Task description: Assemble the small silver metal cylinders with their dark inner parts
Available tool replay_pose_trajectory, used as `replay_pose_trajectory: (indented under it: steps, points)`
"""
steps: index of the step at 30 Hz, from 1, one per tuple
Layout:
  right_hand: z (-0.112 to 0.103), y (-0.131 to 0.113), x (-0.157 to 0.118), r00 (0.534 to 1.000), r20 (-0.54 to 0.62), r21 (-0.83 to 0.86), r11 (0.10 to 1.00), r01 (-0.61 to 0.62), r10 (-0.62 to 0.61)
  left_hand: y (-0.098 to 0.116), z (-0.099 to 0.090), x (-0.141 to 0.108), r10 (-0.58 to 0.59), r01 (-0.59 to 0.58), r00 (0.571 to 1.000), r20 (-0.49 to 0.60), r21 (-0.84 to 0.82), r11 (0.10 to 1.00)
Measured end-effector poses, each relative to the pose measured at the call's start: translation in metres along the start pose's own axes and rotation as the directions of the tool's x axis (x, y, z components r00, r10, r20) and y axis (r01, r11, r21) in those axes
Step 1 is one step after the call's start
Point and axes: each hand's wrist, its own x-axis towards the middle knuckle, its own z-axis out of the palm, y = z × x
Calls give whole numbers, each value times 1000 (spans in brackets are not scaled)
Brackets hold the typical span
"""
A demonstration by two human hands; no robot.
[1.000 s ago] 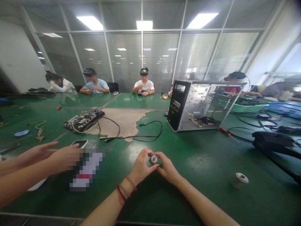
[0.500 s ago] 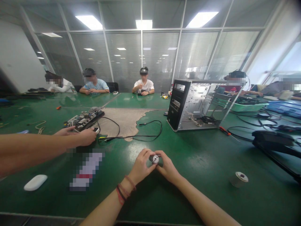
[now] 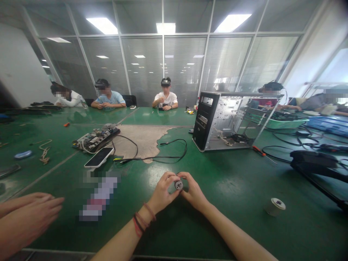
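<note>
Between my two hands is a small metal motor (image 3: 178, 185), its round end face turned toward me. My left hand (image 3: 165, 188), with bands round the wrist, pinches it from the left with thumb and fingers. From the other side my right hand (image 3: 192, 190) curls its fingers and thumb against it. The fingers hide most of its sides. A similar metal cylinder with a pale top (image 3: 276, 206) stands upright on the green table to the right, apart from my hands.
Behind my hands lie a black cable (image 3: 174, 158), a phone (image 3: 99, 157) and a circuit-board assembly (image 3: 96, 137). An open computer case (image 3: 208, 123) stands right of centre, with a screwdriver (image 3: 259, 150) beside it. A co-worker's hands (image 3: 35, 214) are at lower left. Other people sit across the table.
The co-worker's hands have drawn back from the phone to the lower left, leaving the phone on the table. The white oval case no longer shows. My hands hold nearly the same pose on the motor.
</note>
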Motion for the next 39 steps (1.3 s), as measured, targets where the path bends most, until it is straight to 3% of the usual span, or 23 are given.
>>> replay_pose_trajectory:
  steps: [10, 20, 27, 32, 39]
  points:
    - [-4, -1, 0, 999, 24, -50, 998, -27, 29, 2, -3, 2, -68, 67, 998, -18, -58, 996]
    - [-8, -8, 0, 987, 136, -100, 993, -67, 80, 1, -2, 0, -180, 178, 983, -28, -64, 982]
    - [-29, -6, 3, 965, 260, -87, 996, -3, 25, -5, 1, -1, -232, 232, 972, -20, -17, 973]
    - [-35, -6, 5, 984, 180, -8, 1000, -17, 18, -12, 8, -4, -283, 282, 959, -9, -50, 958]
    - [-14, -17, 9, 993, 117, 70, 997, 16, -25, -14, 10, -4, -298, 299, 954, 26, -89, 950]
